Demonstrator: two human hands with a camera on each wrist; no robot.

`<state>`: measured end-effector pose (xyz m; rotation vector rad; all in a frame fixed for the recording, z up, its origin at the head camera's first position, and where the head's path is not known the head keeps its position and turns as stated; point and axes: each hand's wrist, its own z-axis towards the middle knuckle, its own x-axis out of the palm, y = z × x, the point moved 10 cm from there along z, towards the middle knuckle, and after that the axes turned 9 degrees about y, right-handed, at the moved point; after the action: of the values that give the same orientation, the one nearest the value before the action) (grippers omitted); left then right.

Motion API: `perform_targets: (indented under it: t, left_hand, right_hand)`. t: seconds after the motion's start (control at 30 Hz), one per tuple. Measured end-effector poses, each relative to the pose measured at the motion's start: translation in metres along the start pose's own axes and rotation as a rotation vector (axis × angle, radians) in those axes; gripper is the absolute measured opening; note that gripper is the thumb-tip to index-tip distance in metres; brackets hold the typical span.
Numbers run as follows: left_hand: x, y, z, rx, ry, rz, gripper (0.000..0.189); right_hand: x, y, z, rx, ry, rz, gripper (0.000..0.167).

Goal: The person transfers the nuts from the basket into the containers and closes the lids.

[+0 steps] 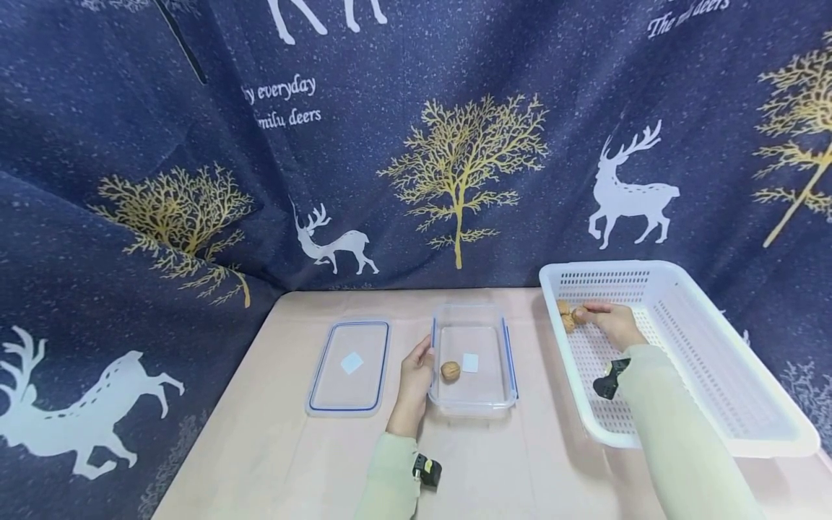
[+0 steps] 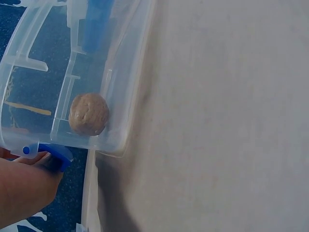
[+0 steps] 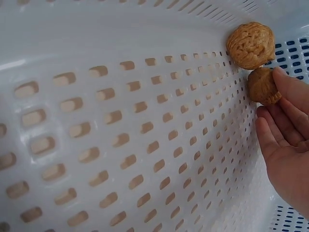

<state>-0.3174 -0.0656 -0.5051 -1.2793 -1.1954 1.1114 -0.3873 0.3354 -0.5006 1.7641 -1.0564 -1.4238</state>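
Observation:
In the head view, my right hand [image 1: 614,323] reaches into the white basket [image 1: 747,404] at the right. Its thumb and fingers pinch a walnut [image 3: 263,87], seen up close in the right wrist view. Beside it another walnut [image 3: 251,44] lies against the basket's side wall. My left hand [image 1: 414,372] grips the left side of a clear plastic food container [image 1: 477,401], by its blue latch [image 2: 57,155]. Inside that container, one walnut [image 1: 450,371] lies near the left wall. Parts of the left fingers are hidden behind the latch in the left wrist view.
The container's clear lid [image 1: 364,347], edged in blue, lies flat to the left of the left hand. A pale cloth covers the table [image 1: 260,448]. Behind it hangs a dark blue curtain [image 1: 364,180] printed with deer and trees.

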Motion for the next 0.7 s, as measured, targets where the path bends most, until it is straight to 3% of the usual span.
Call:
perform_targets:
  t: [0.47,0.7]
  left_hand:
    - [-0.0035,0.0029,0.0017,-0.024,-0.011,-0.022,0.04]
    - [-0.0041,0.0019,0.0025,-0.022,0.002,-0.025,0.041]
  right_hand:
    - [-0.0009,0.0078,-0.0024,-0.05,-0.015,-0.049,0.054]
    - [-0.0008,0.0034,-0.0035,-0.04,0.001,-0.034,0.06]
